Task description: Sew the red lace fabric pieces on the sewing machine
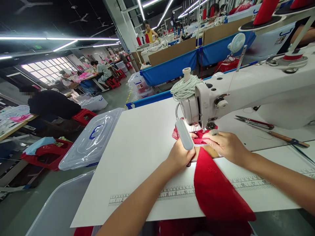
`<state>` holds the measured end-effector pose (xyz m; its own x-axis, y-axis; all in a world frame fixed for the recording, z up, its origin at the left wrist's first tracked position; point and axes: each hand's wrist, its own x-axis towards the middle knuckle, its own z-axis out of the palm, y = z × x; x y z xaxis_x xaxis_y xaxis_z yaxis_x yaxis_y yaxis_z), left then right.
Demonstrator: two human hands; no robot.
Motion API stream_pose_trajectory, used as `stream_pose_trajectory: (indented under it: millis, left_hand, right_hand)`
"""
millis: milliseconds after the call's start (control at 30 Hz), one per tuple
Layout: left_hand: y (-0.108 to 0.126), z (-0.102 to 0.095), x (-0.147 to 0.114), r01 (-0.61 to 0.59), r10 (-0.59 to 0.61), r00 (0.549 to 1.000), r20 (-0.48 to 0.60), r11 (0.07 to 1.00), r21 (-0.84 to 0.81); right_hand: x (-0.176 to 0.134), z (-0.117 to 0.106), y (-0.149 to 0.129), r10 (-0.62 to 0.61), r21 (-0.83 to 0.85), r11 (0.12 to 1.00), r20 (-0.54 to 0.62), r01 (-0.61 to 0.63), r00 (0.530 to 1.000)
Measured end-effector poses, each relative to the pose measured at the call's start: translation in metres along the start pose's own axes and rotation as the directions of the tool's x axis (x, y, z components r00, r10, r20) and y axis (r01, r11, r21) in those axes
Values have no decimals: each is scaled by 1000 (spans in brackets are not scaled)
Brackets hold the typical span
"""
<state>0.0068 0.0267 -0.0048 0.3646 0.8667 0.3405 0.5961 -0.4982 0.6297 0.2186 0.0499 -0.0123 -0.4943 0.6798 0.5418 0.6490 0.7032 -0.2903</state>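
Observation:
Red fabric point(216, 186) runs from beneath the needle of a white sewing machine point(246, 95) down over the table's front edge. My left hand point(180, 154) is closed at the fabric's left side, its fingers partly hidden by a pale grey lamp head point(184, 134). On the right, my right hand point(222, 144) pinches the gathered red fabric close to the presser foot. Both hands rest low by the needle area, a short way apart. The needle tip itself is hidden behind the lamp and machine head.
Small thread snips point(256, 123) and a wooden-handled tool point(287, 136) lie right of my right hand. A printed ruler runs along the white table point(133, 157). Left stand a lidded clear plastic box point(98, 137) and a red stool point(49, 154). Other people sit at work farther back.

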Motion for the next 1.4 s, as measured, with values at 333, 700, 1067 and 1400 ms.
stream_pose_trajectory:
  millis: [333,700,1067,1400]
  left_hand:
    - [2,2,-6,-94,95,993,-66,995,21]
    - [4,4,-7,-85,87,995,-53,995,46]
    - [6,-2,-12,-171,176,984,-9,963,209]
    - [6,0,-19,-251,216,968,130,879,405]
  right_hand:
    - [3,-8,-9,44,-122,992,152,-26,987]
    - [-1,-2,-24,8,80,997,-9,-7,1000]
    - [-4,-2,-4,-122,-110,986,41,126,992]
    - [-6,-1,-6,-172,-195,962,98,189,980]
